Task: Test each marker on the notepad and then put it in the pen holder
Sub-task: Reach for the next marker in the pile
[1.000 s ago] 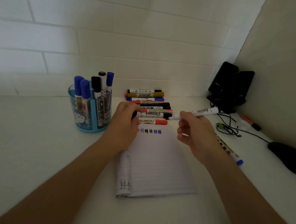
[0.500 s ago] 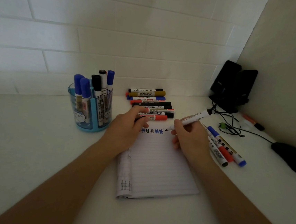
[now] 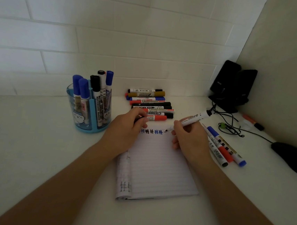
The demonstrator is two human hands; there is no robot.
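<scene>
A lined notepad [image 3: 159, 166] lies in front of me with a row of blue test marks along its top line. My right hand [image 3: 187, 136] grips a white-barrelled marker [image 3: 194, 117], uncapped, its dark tip touching the top line just right of the marks. My left hand [image 3: 126, 126] rests on the pad's top left corner, fingers curled around a small dark cap. A blue pen holder [image 3: 90, 106] stands to the left with several markers upright in it. A stack of several markers [image 3: 150, 103] lies beyond the pad.
Three more markers [image 3: 225, 148] lie right of the pad. A black mouse [image 3: 292, 157] sits at the far right, with its cable and an orange marker [image 3: 252, 121] behind. Black speakers [image 3: 232, 86] fill the back corner. Tiled wall runs behind.
My right hand brought the uncapped marker down from above the marker stack to the pad's top line, and its tip now touches the paper. The left hand settled onto the pad's corner.
</scene>
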